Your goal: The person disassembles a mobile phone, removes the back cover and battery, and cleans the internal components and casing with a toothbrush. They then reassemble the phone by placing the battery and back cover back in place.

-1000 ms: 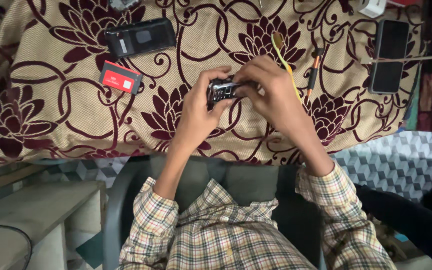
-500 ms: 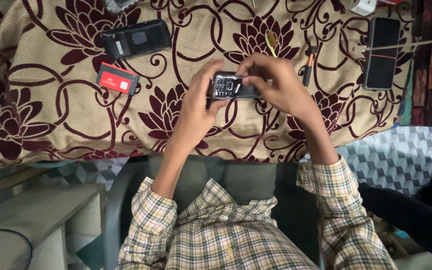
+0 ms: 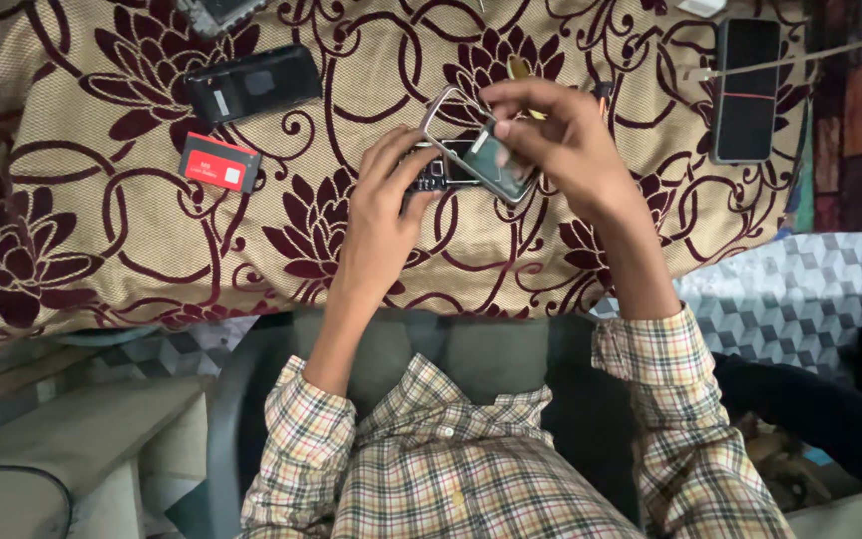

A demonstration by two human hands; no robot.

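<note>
Small keypad phone point(image 3: 434, 172) held over the bench point(image 3: 102, 240), right of the red card point(image 3: 219, 163). Left hand point(image 3: 383, 205) grips its body; right hand point(image 3: 561, 140) pinches the silver front frame point(image 3: 481, 150), lifted at an angle — apparently mid-separation. The next move calls for an even, gentle pull.

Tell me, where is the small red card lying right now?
In the head view the small red card lies flat on the flowered cloth, left of the left hand and just below the black phone body.
</note>
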